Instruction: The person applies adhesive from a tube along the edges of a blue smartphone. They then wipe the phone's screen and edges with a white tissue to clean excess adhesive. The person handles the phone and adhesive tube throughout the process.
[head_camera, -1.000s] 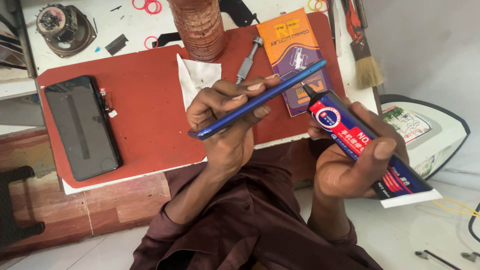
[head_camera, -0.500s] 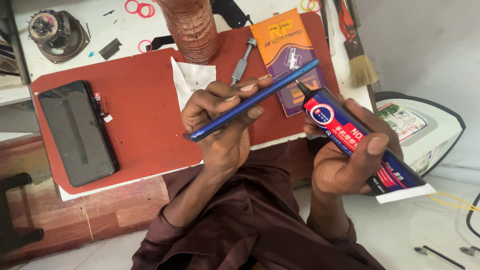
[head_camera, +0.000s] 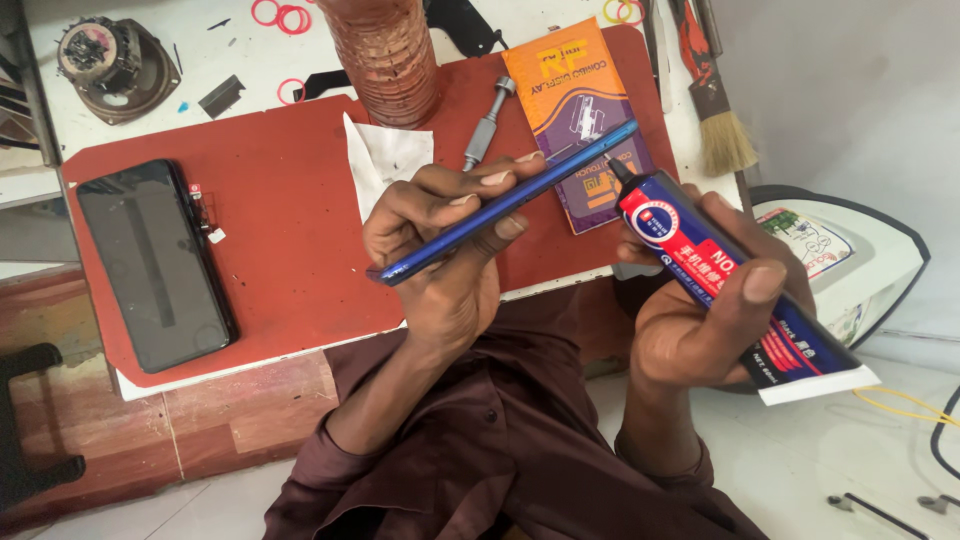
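My left hand (head_camera: 450, 250) grips a thin blue phone body (head_camera: 560, 172) edge-on, tilted up to the right above the red mat (head_camera: 280, 230). My right hand (head_camera: 700, 320) holds a large glue tube (head_camera: 720, 265), red, blue and white, with a black nozzle. The nozzle tip sits close to the upper end of the phone body. A black phone screen (head_camera: 155, 265) lies flat on the left part of the mat.
On the mat lie a white paper scrap (head_camera: 385, 160), a metal screwdriver (head_camera: 485, 125) and an orange and purple packet (head_camera: 580, 110). A ribbed brown bottle (head_camera: 390, 55), a brush (head_camera: 720, 120), a round speaker part (head_camera: 105, 60) and red rings (head_camera: 285, 15) lie on the white table.
The view has shifted slightly. Both hands keep their hold, and the tube nozzle stays by the upper end of the blue phone body.
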